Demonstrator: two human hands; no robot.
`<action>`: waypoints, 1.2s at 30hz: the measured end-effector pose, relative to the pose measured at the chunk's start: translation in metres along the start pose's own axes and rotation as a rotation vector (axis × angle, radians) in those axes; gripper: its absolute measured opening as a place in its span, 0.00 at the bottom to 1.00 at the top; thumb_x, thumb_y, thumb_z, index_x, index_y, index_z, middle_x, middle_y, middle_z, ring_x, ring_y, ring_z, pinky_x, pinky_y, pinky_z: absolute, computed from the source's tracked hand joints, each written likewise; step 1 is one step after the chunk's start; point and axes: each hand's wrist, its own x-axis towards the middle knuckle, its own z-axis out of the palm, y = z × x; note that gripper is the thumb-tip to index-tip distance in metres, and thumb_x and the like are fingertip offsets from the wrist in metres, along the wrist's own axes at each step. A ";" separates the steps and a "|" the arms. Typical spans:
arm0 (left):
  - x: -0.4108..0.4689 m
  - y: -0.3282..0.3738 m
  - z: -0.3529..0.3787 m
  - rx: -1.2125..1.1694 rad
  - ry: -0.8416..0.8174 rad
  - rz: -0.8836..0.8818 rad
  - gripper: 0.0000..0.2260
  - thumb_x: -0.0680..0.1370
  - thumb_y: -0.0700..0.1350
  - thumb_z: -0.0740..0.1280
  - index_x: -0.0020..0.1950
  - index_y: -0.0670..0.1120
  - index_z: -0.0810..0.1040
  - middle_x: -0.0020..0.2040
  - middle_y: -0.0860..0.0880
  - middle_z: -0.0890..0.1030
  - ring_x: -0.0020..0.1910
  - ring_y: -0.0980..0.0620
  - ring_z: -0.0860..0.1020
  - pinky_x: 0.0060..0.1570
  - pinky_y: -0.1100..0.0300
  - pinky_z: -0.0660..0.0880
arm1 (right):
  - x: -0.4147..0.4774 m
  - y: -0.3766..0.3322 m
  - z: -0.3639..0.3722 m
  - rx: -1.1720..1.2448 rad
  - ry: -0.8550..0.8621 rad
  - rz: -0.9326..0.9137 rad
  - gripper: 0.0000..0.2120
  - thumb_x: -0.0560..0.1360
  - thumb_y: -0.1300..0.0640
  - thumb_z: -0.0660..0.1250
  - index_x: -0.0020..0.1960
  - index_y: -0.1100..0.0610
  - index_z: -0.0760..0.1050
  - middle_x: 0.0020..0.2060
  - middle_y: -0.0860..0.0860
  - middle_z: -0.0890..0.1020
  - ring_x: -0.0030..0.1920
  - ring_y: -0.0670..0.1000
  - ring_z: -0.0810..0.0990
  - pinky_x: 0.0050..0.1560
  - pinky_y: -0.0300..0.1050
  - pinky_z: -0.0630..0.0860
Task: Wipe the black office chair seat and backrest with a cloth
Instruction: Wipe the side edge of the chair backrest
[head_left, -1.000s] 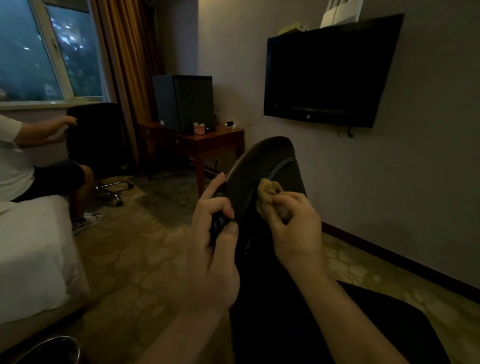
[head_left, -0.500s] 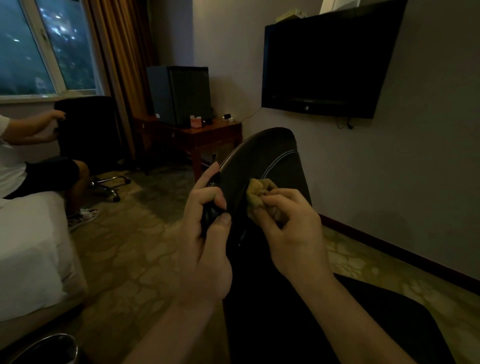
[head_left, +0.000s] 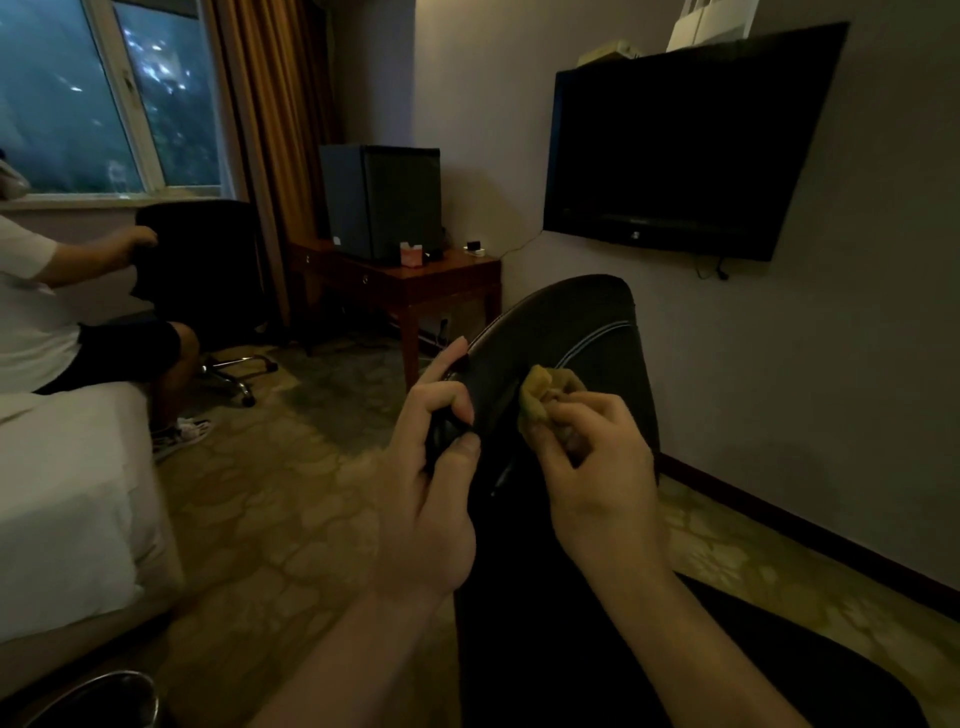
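Note:
The black office chair's backrest (head_left: 566, 332) rises in front of me, with white stitching near its top. Its dark seat (head_left: 571, 665) fills the lower middle. My left hand (head_left: 431, 467) grips the backrest's left edge, thumb on the front and fingers curled round it. My right hand (head_left: 597, 467) holds a bunched yellow-green cloth (head_left: 535, 395) and presses it against the front of the backrest, just right of my left hand.
A person in a white shirt (head_left: 31, 312) sits on a white bed (head_left: 67, 493) at left, holding a second black chair (head_left: 208, 265). A wooden table (head_left: 400, 280) with a small black fridge (head_left: 379, 202) stands ahead. A television (head_left: 675, 145) hangs on the right wall. A metal bin (head_left: 98, 701) sits bottom left.
Both hands have stayed on the backrest; the cloth has shifted only slightly on its surface. The view has moved a little.

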 end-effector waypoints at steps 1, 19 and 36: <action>0.001 -0.001 0.000 0.003 -0.003 -0.001 0.09 0.77 0.34 0.57 0.49 0.48 0.71 0.72 0.54 0.72 0.74 0.50 0.66 0.69 0.39 0.68 | -0.006 -0.002 0.002 0.004 0.013 -0.031 0.09 0.77 0.52 0.68 0.50 0.37 0.73 0.50 0.33 0.70 0.52 0.32 0.72 0.47 0.30 0.74; 0.024 -0.015 0.000 -0.111 -0.075 -0.060 0.07 0.74 0.37 0.63 0.49 0.46 0.70 0.71 0.56 0.71 0.70 0.54 0.71 0.59 0.55 0.75 | 0.068 0.034 -0.004 -0.127 0.002 0.033 0.03 0.78 0.50 0.65 0.51 0.45 0.77 0.46 0.35 0.69 0.46 0.37 0.73 0.42 0.30 0.67; 0.031 -0.029 -0.001 -0.163 -0.087 -0.065 0.08 0.73 0.34 0.62 0.49 0.43 0.70 0.71 0.54 0.72 0.73 0.52 0.68 0.62 0.54 0.73 | 0.052 0.039 0.011 -0.171 0.063 -0.129 0.05 0.77 0.49 0.65 0.52 0.43 0.76 0.47 0.34 0.70 0.46 0.40 0.75 0.46 0.37 0.75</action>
